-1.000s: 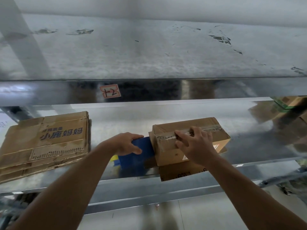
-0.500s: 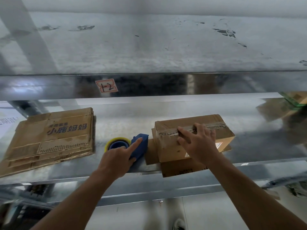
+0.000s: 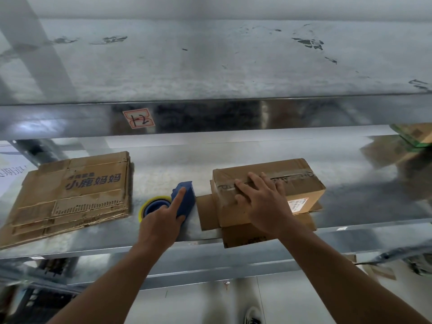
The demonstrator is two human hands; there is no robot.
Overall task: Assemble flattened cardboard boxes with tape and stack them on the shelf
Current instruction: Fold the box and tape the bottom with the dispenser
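Left hand grips the blue tape dispenser, index laid straight along it. Right hand flat, fingers spread, on the taped box, mid-shelf. Flattened boxes well left.

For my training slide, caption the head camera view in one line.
Right hand flat on the taped box, left hand on the blue tape dispenser, both on a metal shelf.

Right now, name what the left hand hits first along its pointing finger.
The blue tape dispenser, which the left hand holds, finger on top; beyond it bare shelf, probably just missing the taped box.
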